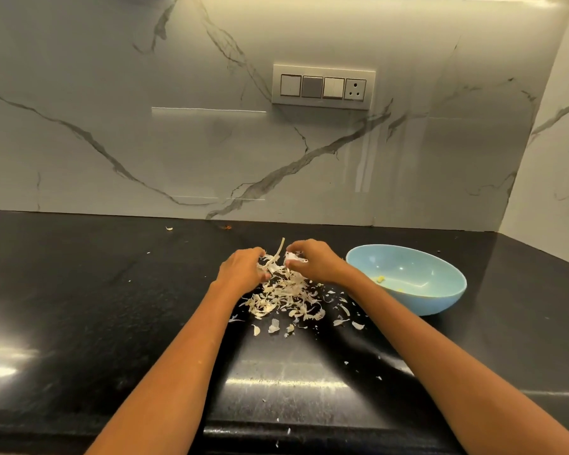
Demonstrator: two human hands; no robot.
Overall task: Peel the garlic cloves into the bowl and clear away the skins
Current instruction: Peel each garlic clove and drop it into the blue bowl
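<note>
**Both hands meet over the garlic skins**

Your left hand (243, 269) and right hand (312, 261) come together at the far edge of a pile of garlic skins (284, 297) on the black surface (96, 290). The fingers (260, 254) of your left hand are curled inward, their tips at a clump of skins and a pale stem (279, 252) that sticks up between the two hands. The fingers of your right hand are curled too, pinching a white piece of skin (291, 256) just beside that stem. Most of the skins lie heaped on the near side of your fingers, between your forearms, with loose flakes (342, 318) scattered out to the right of the heap and nearer you. A light blue bowl (447, 277) sits on the surface just right of your right hand, close to the wrist, with a few small yellowish bits (380, 279) inside. Farther off, beyond your left fingers, one stray scrap (169, 228) lies near the marble wall (145, 142).
</note>
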